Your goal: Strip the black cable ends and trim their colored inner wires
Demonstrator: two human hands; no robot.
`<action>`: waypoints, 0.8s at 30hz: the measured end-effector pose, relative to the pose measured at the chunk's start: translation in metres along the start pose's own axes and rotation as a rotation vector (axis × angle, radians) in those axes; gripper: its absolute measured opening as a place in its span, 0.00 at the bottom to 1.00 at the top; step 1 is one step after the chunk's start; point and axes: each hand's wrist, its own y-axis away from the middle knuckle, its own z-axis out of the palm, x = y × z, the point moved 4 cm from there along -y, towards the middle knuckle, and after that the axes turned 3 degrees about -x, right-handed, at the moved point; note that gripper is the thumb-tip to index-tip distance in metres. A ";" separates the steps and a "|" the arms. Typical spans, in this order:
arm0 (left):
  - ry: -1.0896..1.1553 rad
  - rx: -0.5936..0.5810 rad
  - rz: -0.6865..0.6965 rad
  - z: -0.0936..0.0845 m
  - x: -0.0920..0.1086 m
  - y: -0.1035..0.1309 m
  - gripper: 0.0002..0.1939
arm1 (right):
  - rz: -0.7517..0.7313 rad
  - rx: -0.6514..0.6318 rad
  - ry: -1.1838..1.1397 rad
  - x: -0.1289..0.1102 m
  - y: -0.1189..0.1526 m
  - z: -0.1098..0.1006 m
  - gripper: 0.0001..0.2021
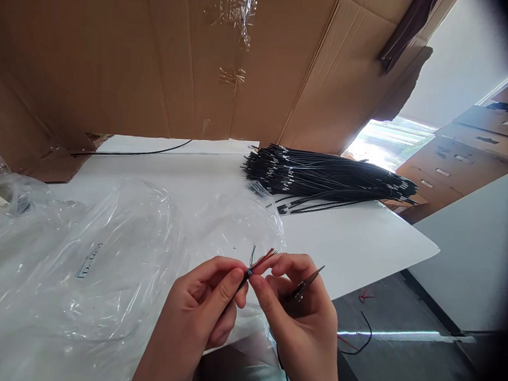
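Between thumb and fingers, my left hand [209, 306] pinches a black cable [240, 284] just below its stripped end. Thin coloured wires [263, 259], reddish and greenish, fan out from that end. My right hand [301, 316] is closed, its thumb and forefinger at the base of the wires. Tucked in the curled fingers of the same hand is a small pointed metal tool [309, 283], perhaps scissors; its blade sticks out to the upper right and the rest is hidden. The cable's lower part runs out of sight behind my left hand.
A large bundle of black cables [322, 174] lies at the back right of the white table [353, 240]. Clear plastic bags [120, 263] cover the left side. A cardboard box wall [179, 63] stands behind. Wire scraps [365, 296] lie on the floor at right.
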 end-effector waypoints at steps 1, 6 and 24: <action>0.041 -0.026 -0.016 0.002 0.001 -0.001 0.10 | -0.024 0.005 0.027 0.000 0.000 0.000 0.08; 0.064 -0.089 -0.064 0.006 0.004 -0.007 0.12 | -0.112 0.033 0.153 -0.003 -0.001 0.004 0.10; -0.114 0.001 -0.043 -0.009 -0.006 -0.009 0.10 | -0.074 -0.601 1.040 -0.003 -0.025 -0.016 0.12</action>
